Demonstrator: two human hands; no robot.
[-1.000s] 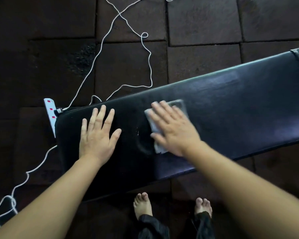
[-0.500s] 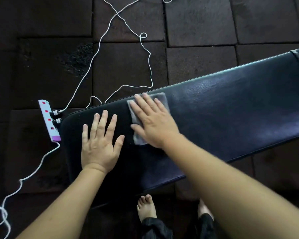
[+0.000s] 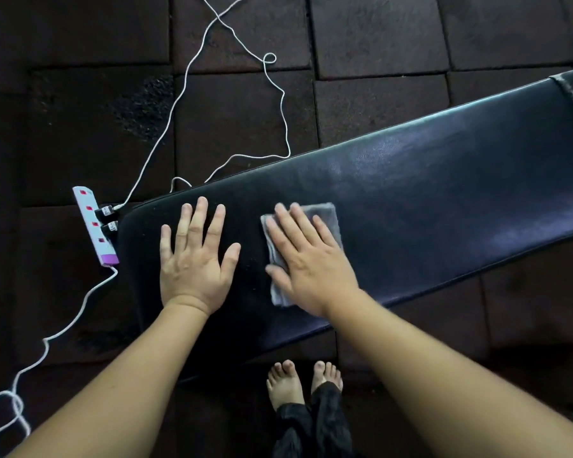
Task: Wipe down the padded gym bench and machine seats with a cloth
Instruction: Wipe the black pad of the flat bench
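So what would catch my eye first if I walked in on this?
Two bare hands pressed flat on a long black padded bench: the right hand flattens a grey cloth against it, and the left hand rests beside it near the bench's end. A white power strip lies on the dark floor just past that end.

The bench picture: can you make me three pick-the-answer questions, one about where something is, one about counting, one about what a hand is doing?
1. Where is the power strip?
A. On the floor by the bench's end
B. On the bench
C. In a hand

2. How many bare feet show?
A. One
B. Two
C. Four

3. What is the right hand doing?
A. Pointing up
B. Making a fist
C. Pressing flat on the cloth

Answers: 1 A, it lies on the floor beside the bench; 2 B, two feet show below the bench; 3 C, its palm covers the grey cloth.
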